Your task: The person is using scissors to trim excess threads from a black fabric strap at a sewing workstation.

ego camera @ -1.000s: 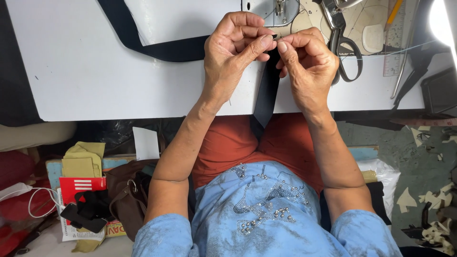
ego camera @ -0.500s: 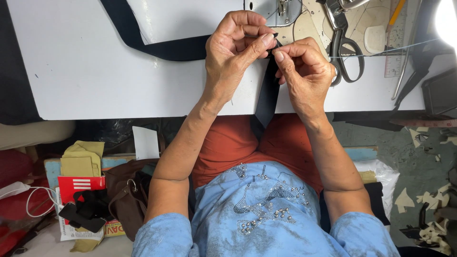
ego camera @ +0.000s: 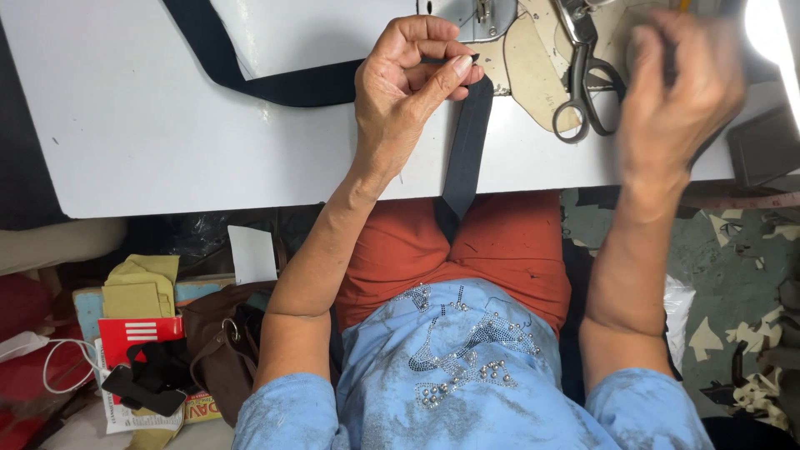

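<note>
Head view showed one left hand [ego camera: 408, 87] pinching one black strap [ego camera: 467, 137] on the table [ego camera: 125, 125]; one blurred right hand [ego camera: 679, 92], grip unclear, above one pair of scissors [ego camera: 583, 83].

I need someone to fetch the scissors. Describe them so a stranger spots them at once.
On the white table, look along the far edge between the two hands. The scissors lie there on a beige curved template, the only shiny metal tool with dark loop handles.

I see a red rectangular package [ego camera: 137, 333] with white stripes lying low on my left, beside the brown bag [ego camera: 221, 350]. A white card [ego camera: 252, 254] stands just above it.
</note>
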